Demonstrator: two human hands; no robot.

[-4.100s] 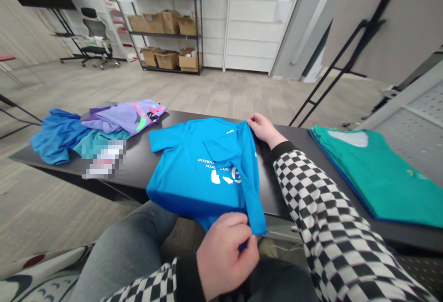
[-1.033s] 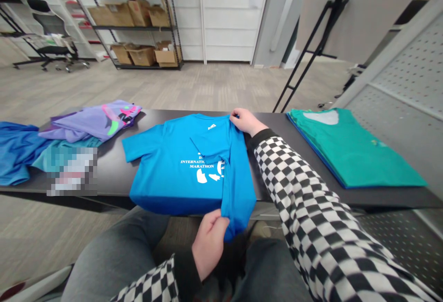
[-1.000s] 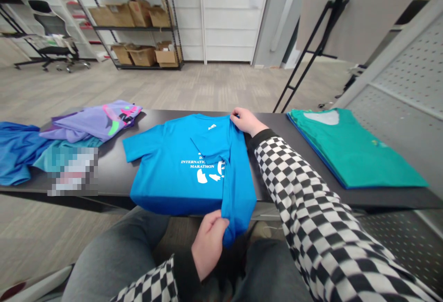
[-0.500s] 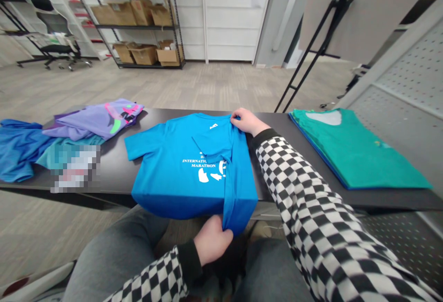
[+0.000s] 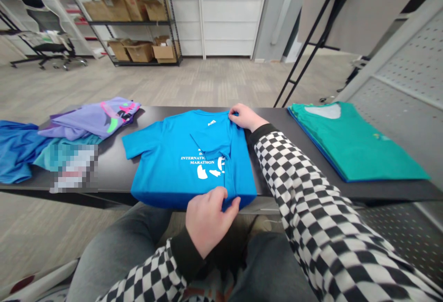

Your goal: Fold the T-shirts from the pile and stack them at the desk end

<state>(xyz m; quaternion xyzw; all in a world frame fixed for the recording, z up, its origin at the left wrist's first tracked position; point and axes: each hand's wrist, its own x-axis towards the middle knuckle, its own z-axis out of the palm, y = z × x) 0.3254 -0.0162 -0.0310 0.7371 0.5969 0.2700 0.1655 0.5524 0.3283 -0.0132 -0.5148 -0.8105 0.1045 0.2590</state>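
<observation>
A blue T-shirt with white lettering lies spread on the dark table, its lower edge draping over the front. Its right side is folded inward, with one sleeve lying across the print; the other sleeve sticks out to the left. At the far right shoulder, my right hand is closed, pinching the fabric at the fold. My left hand is at the near edge, over the folded strip. Its thumb and forefinger are apart, with blue cloth showing between them; the other fingers are curled and partly hidden.
On the table's left lie a crumpled blue garment, a purple shirt, a teal garment and a blurred-out item. At right rests a stack topped by a green shirt. A perforated panel borders the right side.
My left hand has let go of the shirt's hem and moved up onto the table edge, its thumb and forefinger spreading. The right hand keeps its pinch at the shoulder.
</observation>
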